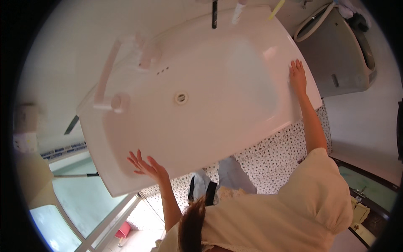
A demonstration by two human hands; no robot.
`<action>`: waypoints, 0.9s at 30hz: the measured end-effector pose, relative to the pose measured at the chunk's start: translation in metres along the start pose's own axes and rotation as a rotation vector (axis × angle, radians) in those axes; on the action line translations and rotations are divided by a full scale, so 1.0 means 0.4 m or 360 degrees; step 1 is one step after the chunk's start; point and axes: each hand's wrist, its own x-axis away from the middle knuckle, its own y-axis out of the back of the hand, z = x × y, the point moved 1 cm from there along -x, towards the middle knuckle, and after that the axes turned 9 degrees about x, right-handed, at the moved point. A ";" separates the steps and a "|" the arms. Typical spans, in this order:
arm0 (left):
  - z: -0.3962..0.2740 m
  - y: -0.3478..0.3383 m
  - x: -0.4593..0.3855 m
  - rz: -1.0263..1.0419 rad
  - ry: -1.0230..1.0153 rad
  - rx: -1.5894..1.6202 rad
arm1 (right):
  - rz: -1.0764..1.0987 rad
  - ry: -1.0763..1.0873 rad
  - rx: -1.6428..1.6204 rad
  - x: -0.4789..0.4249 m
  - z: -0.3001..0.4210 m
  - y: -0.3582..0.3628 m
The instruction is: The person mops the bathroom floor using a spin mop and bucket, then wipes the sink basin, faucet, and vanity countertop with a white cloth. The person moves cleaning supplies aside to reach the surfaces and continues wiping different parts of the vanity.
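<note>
Before me is a wide white washbasin [207,126] with a round drain [181,98] in its floor. My right hand [297,77] lies palm down on the basin's right rim, its fingers pointing towards the back. Whether anything thin lies beneath that palm cannot be seen. Over the front left part of the basin, my left hand [146,165] is raised with spread fingers and holds nothing. A pale tap with a long bent spout [108,71] stands along the back left side, its end over the bowl.
Along the back edge are a black strip [214,14], a white tube-like item [238,13] and a yellow stick [277,9]. A grey appliance [340,60] with a looped hose [315,26] stands at the right. Speckled floor tiles [274,157] and a red bucket [123,230] appear below.
</note>
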 end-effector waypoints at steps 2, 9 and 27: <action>0.015 0.011 -0.003 -0.0003 0.0002 0.0077 | 0.0059 0.0020 -0.0091 0.123 0.078 0.103; 0.149 0.167 -0.016 -0.0158 0.0047 0.0153 | 0.0230 0.0257 -0.0370 0.427 0.504 0.305; 0.674 0.705 0.103 -0.0818 0.0742 -0.0167 | 0.0194 0.1868 -0.1112 0.656 1.866 0.419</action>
